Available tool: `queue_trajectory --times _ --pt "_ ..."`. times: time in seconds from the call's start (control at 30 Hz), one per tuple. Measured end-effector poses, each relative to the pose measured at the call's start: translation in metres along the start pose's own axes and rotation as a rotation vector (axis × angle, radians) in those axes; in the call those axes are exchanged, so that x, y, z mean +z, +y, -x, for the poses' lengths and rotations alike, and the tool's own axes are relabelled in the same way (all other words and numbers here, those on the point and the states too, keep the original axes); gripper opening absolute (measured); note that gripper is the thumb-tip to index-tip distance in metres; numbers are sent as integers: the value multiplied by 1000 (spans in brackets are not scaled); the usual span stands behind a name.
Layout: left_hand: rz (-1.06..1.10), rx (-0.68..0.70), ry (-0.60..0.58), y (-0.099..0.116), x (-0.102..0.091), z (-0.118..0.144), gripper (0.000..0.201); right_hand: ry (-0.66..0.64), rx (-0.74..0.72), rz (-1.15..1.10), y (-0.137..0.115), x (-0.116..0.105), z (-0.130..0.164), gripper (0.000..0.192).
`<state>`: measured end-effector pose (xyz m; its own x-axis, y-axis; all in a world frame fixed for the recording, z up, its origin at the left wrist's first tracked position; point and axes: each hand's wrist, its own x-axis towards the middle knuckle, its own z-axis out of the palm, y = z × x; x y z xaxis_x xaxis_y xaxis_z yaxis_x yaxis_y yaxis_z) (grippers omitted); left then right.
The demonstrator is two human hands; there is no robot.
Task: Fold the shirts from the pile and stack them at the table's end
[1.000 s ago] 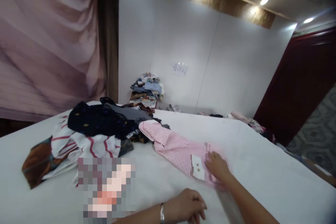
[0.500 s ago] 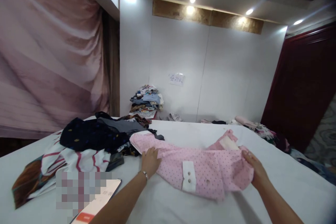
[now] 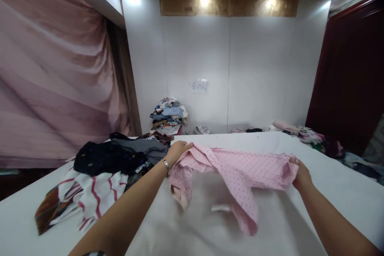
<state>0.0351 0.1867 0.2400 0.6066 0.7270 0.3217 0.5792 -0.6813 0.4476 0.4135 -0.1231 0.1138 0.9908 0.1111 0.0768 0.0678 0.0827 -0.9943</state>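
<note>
We hold the shirt above the bed, long axis left to right: left hand pinching one end, right hand apparently gripping the other. Sleeves hang between.

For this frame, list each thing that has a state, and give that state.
pink dotted shirt: lifted off the bed, stretched between both hands, parts hanging.
left hand: shut on the shirt's left end.
right hand: shut on its right end.
clothes pile: unfolded, heaped on the bed.
folded stack: piled by the wall.
white bed: covered, sheet flat.
</note>
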Motion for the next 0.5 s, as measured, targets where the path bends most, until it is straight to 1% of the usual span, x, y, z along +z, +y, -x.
queue_trajectory --times 0.07,0.13,0.2,0.27,0.33,0.37,0.4,0.43,0.5 --pt "-41 -36 -57 -10 13 3 40 43 64 79 -1 -2 -3 54" --pt "-63 -70 -85 -23 27 12 33 39 45 178 -1 -6 -3 54" --pt "-69 -93 -98 -33 37 26 32 -4 -34 263 1 -11 4 56" --pt "-61 -101 -102 -39 43 44 37 -98 -145 336 1 -14 22 56" --pt "-50 -69 -72 -41 47 65 42 -296 -212 387 1 -15 54 50" --pt "-50 -33 -49 -41 49 76 44 -431 -199 405 1 -13 74 47" --pt "-58 5 -23 -42 51 87 46 -582 -178 426 2 -12 95 47" --pt "-77 36 4 -42 54 97 49 -701 -176 453 4 -9 116 48" --pt "-143 35 30 -43 60 113 54 -885 -234 530 12 -3 153 52"
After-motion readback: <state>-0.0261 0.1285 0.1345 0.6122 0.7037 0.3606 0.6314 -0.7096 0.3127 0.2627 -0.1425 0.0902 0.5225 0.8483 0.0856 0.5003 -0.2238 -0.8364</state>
